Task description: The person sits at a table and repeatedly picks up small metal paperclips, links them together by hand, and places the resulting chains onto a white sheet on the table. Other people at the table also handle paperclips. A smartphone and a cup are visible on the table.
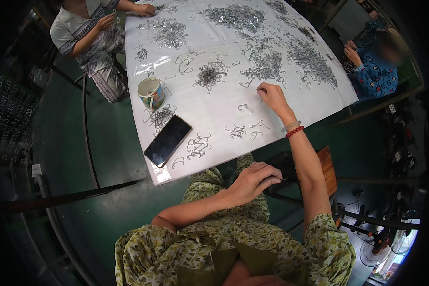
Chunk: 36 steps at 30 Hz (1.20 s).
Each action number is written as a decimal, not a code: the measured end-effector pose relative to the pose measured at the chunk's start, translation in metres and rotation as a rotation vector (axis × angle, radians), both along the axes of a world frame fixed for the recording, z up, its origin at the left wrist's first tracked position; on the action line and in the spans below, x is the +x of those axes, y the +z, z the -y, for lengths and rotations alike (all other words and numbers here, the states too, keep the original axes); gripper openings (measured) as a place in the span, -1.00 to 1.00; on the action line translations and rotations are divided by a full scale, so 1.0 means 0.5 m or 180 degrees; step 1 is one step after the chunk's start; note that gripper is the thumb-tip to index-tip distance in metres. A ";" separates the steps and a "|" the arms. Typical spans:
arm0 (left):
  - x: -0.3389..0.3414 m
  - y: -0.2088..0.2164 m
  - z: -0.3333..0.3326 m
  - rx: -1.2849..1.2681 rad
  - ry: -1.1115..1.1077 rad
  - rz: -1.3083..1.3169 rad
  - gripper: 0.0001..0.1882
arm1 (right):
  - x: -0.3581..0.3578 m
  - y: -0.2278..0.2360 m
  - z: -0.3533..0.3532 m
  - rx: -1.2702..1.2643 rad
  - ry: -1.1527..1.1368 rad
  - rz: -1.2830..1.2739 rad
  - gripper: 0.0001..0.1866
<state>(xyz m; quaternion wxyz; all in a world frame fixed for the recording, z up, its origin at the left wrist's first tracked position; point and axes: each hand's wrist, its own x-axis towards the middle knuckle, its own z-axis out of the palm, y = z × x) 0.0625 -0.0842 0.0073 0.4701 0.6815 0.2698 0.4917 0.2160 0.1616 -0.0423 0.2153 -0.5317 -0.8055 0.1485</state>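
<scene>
A hook (260,100) is in the right hand (274,98), held in a pinch; a weak pinch could drop it. Just beyond, the hook pile (267,65) could snag it (bent ones tangle easily). The left hand (253,180) is curled, closer in; I can't tell what it holds. Left of both, a bumped cup (151,97) could tip.

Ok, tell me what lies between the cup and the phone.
In the head view, a loose pile of wire hooks lies between the cup and the phone.

On a table (214,112), wire hooks (236,18) are lying upper centre, a bucket (153,97) standing centre-left, a smartphone (168,140) below it.
</scene>
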 end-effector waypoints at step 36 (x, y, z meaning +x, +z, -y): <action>0.012 0.012 -0.006 -0.0127 -0.0051 -0.0089 -0.87 | 0.030 -0.142 0.050 -0.0249 -0.0978 -0.2582 -0.78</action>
